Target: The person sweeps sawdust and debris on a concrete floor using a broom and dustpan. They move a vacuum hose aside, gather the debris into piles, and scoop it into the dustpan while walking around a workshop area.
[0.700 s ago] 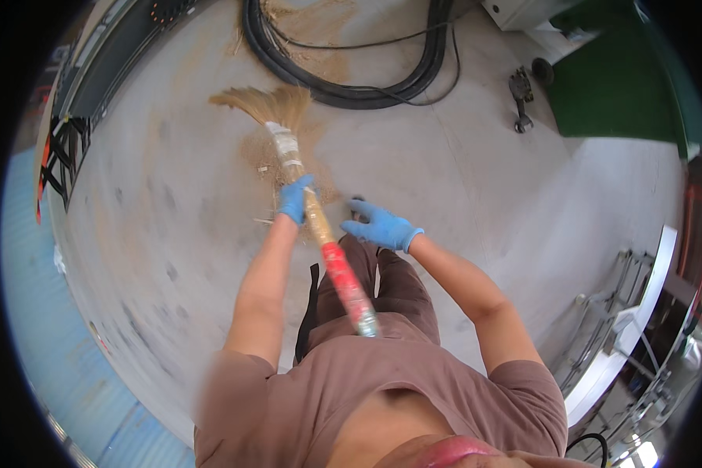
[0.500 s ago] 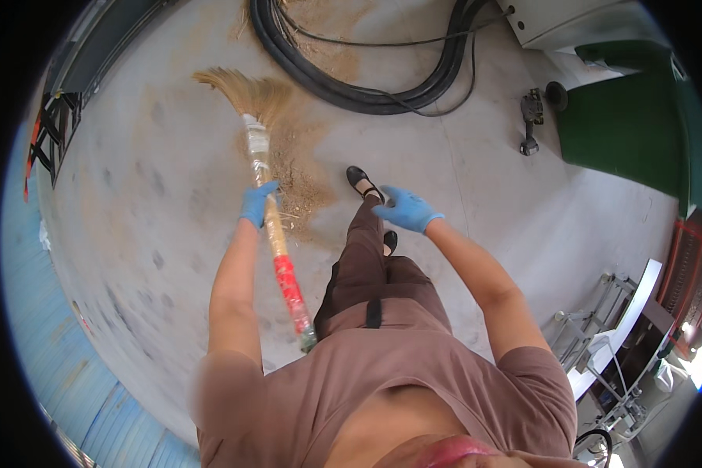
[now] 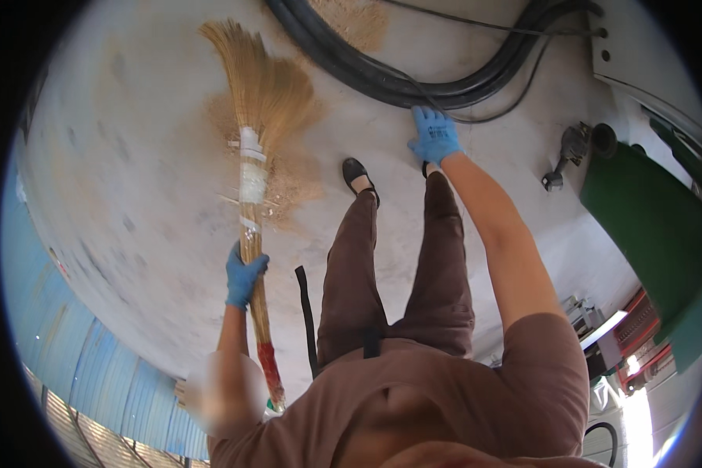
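L grip (image 3: pixel 246 277) wrapped rd broom (image 3: pixel 252 187) shaft (image 3: pixel 260 316); R grip (image 3: pixel 435 136) unclenched, nr black hose (image 3: pixel 359 72). Prob. light, stiff shaft, springy bristles (image 3: pixel 261 90); hold mid-shaft.

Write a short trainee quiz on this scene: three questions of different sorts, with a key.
1. Multiple choice: What does the left hand grip?
a) a bucket
b) the handle of a broom
c) a dustpan

2. True or false: The right hand is clenched into a fist.

3. Fill in the blank: Both gloves are ____ in colour.

Key: 1. b; 2. False, it is open with nothing visible in its grasp; 3. blue.
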Demonstrator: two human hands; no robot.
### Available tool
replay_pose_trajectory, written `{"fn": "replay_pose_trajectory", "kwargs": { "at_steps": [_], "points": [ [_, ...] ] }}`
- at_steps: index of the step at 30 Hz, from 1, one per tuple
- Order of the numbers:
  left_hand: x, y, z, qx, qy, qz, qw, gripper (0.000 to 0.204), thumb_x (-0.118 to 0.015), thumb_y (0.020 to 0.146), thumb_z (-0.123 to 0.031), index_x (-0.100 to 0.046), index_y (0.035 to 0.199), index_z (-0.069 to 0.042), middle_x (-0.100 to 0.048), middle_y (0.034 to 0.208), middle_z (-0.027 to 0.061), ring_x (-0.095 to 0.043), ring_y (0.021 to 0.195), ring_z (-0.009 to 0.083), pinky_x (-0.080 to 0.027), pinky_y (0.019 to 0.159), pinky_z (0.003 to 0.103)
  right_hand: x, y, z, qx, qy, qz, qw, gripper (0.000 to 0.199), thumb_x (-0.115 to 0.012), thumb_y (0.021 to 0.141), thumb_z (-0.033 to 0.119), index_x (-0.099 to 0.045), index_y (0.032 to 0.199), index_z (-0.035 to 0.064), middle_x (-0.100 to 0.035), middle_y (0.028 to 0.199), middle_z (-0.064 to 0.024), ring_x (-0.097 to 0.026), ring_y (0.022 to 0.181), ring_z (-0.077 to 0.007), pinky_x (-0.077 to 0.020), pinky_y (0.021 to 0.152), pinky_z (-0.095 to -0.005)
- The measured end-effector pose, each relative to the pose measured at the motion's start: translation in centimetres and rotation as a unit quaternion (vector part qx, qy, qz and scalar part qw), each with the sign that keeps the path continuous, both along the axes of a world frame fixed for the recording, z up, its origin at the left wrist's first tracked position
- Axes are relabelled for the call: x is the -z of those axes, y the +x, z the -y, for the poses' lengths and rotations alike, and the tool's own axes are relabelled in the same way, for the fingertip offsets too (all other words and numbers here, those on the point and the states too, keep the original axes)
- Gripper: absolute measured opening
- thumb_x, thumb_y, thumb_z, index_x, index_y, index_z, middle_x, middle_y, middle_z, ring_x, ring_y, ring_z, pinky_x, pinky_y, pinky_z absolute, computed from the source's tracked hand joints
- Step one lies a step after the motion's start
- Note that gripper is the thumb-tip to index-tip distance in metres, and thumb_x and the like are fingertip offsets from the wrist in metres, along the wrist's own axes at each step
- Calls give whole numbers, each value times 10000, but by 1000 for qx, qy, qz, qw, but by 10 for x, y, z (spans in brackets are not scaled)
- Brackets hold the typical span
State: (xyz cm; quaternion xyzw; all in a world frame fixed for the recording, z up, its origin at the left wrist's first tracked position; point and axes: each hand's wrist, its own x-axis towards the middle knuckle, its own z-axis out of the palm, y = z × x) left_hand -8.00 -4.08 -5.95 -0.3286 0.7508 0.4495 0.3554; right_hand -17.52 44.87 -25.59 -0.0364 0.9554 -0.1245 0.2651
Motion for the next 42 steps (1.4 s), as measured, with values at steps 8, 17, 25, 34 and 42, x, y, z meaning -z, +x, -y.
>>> {"fn": "replay_pose_trajectory", "kwargs": {
  "at_steps": [8,17,25,34,42],
  "points": [
    [41,21,-13,-84,-62,4,995,660,-744,717,-51,-503,1326,29,-633,974,55,-612,850,133,-528,745,287,163,-117,82,-171,84,15,982,1047,-789,665,528,-289,1494,129,-432,1413,-148,-407,1299,-370,-316,1048,-590],
    [204,16,-49,-145,-72,-126,979,667,-741,712,-1,-491,1330,24,-633,988,77,-615,859,145,-534,751,290,249,-95,52,-192,83,-47,977,1075,-819,606,508,-276,1513,316,-272,1499,-196,-247,1351,-465,-209,984,-759],
    [283,-9,-37,-177,-44,-210,961,676,-742,740,-4,-472,1359,23,-647,1017,92,-625,815,133,-527,623,253,262,-111,50,-193,-9,-109,975,1051,-805,585,406,-298,1499,293,-384,1320,-201,-368,1229,-404,-313,971,-558],
    [300,28,-26,-234,-24,-207,950,568,-724,747,5,-518,1276,16,-648,961,89,-628,776,145,-534,673,271,278,-121,30,-138,-98,-145,975,987,-783,660,505,-386,1456,75,-494,1280,-217,-515,1157,-337,-420,957,-406],
    [298,12,-42,-239,-55,-182,952,550,-757,756,-44,-531,1254,9,-646,947,74,-619,746,135,-522,644,265,284,-208,14,31,-111,316,942,845,-520,846,743,-685,1126,-37,-682,1076,-173,-622,1022,-259,-449,924,-351]
  ]
}}
